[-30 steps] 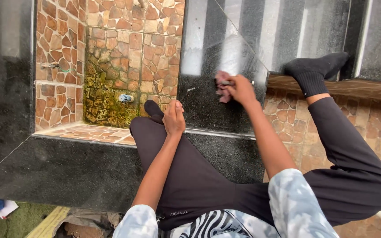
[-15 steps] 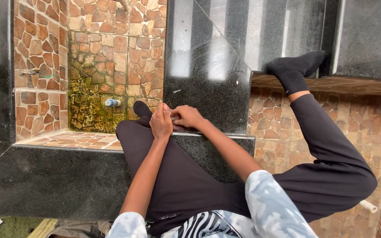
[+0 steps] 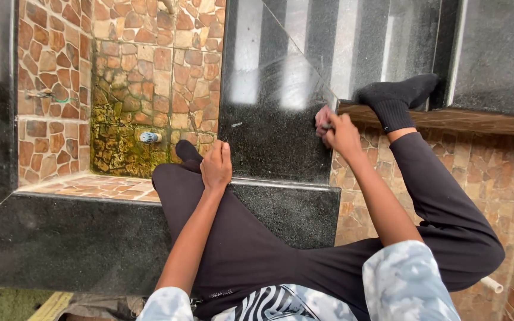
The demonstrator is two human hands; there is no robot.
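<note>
Right hand (image 3: 341,132) clenched on a small pinkish cloth (image 3: 322,117) at the polished black granite slab's (image 3: 275,119) edge, smears remaining mid-slab; left hand (image 3: 216,167) loosely curled, empty, on the knee

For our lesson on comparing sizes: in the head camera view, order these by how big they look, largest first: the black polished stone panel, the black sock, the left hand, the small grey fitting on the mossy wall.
1. Black polished stone panel
2. Black sock and left hand: look alike, and the hand is nearer the camera, so unranked
3. Small grey fitting
</note>
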